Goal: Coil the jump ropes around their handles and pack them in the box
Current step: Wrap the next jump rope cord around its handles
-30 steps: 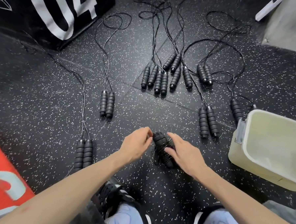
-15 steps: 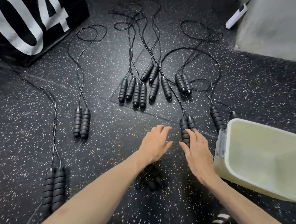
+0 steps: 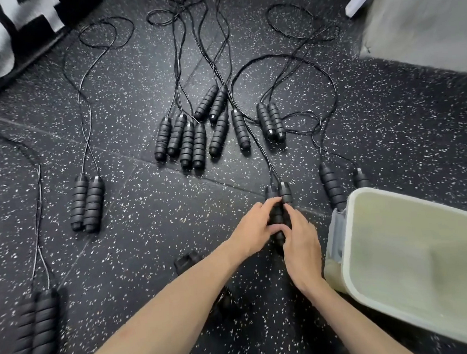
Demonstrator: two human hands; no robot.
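Several black jump ropes with ribbed foam handles lie spread over the speckled floor. My left hand [image 3: 254, 230] and my right hand [image 3: 300, 241] both close around one pair of handles [image 3: 279, 194], whose tops stick out above my fingers with the cord running away from me. A coiled rope bundle [image 3: 188, 260] lies on the floor under my left forearm, mostly hidden. The pale plastic box [image 3: 350, 252] stands open just right of my right hand; nothing shows inside it.
More handle pairs lie at the left [image 3: 87, 203], near left [image 3: 36, 330], centre back [image 3: 181, 139] and beside the box [image 3: 331, 185]. A black block with white numerals [image 3: 11, 31] stands at back left. A grey block [image 3: 422, 23] fills the back right.
My hands let go of the coiled bundle, reached forward and to the right, and closed on the handle pair next to the box. The bundle stays behind on the floor.
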